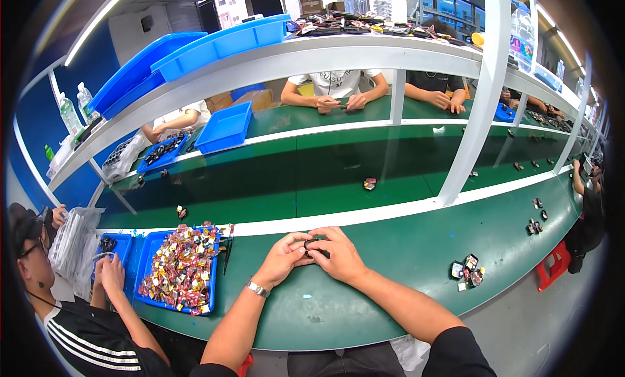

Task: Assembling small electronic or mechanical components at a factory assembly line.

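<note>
I am pinching a small dark part (pixel 316 247) between both hands' fingers, left hand (pixel 284 258) and right hand (pixel 337 255) meeting, its long axis running left-right.

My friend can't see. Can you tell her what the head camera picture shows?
Two hands, left hand and right hand, hold a small dark part over a green table. A blue tray of colourful pieces sits to the left.

We see a smooth matt green worktop (pixel 390 260), a glossy blue plastic tray (pixel 148 247) of shiny foil-wrapped pieces (pixel 179 266), a polished metal wristwatch (pixel 258 288)
</note>
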`<state>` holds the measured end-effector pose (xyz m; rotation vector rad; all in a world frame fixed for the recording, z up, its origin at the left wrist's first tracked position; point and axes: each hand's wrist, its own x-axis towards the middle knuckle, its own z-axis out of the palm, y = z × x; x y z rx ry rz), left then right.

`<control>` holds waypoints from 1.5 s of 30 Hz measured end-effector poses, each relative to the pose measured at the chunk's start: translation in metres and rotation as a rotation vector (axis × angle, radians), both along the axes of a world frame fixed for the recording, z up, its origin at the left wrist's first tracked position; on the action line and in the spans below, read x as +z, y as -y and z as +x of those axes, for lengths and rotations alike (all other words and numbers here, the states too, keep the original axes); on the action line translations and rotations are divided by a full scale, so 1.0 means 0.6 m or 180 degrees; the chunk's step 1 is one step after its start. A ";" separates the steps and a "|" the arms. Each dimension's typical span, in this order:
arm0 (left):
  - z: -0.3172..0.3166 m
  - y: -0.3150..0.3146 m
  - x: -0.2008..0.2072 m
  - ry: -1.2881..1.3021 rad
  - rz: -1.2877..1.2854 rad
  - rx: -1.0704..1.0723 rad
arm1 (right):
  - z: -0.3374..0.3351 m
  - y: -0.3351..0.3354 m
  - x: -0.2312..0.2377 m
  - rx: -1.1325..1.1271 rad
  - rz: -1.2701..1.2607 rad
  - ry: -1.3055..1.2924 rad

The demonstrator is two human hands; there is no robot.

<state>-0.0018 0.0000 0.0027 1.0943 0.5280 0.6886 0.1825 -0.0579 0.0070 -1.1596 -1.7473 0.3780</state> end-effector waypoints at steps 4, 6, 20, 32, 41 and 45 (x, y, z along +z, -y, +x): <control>-0.003 -0.001 -0.004 0.0009 -0.0014 0.0049 | -0.006 -0.002 -0.004 -0.0017 0.0090 0.0057; -0.001 0.000 -0.005 -0.0020 0.0010 0.0087 | -0.006 -0.001 -0.005 -0.0099 0.0066 0.0078; 0.002 0.004 -0.007 0.0162 0.0184 0.0249 | -0.014 0.001 0.003 -0.0192 0.0316 0.0024; 0.010 0.006 -0.008 0.0047 0.0231 0.0440 | -0.013 -0.006 -0.006 -0.0017 0.0144 -0.0175; 0.009 0.006 -0.008 0.0017 0.0182 0.0424 | -0.017 -0.006 0.009 -0.0211 0.0529 -0.0022; 0.010 0.009 0.000 -0.0022 0.0122 0.0417 | -0.017 -0.009 0.004 -0.0306 0.0751 0.0148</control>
